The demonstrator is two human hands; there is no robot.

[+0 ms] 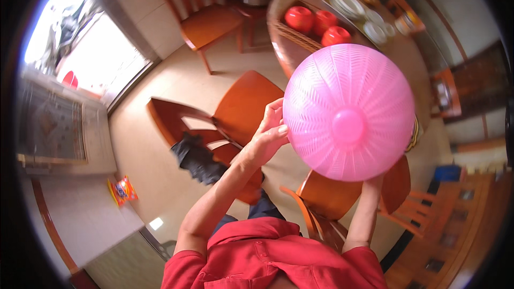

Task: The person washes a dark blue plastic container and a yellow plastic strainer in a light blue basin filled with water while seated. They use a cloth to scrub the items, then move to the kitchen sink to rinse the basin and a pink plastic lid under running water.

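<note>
Pink plastic dome cover (349, 88), held up in front of the red shirt (257, 257), with its round knob (349, 126) facing the eyes. Lots of little lines all over it, spreading out from the knob like sun rays. At the cover's left edge, left hand (269, 132), with thumb and bent fingers gripping the rim. Below the cover, right forearm (365, 211), going up behind it. Right hand hidden there, so cannot tell how its fingers are.

Above the cover and partly behind it, round table (407, 56) with a brown wicker basket (300, 38) of shiny red apple-shaped things (299, 18). Up and right of the cover, white dishes (347, 5). Far left of the cover and lower, shiny orange and yellow packet (123, 190), with bright printing too small to read for sure. Left of the cover, wooden chair (249, 101), with something black and crumpled (198, 158) by its back.
</note>
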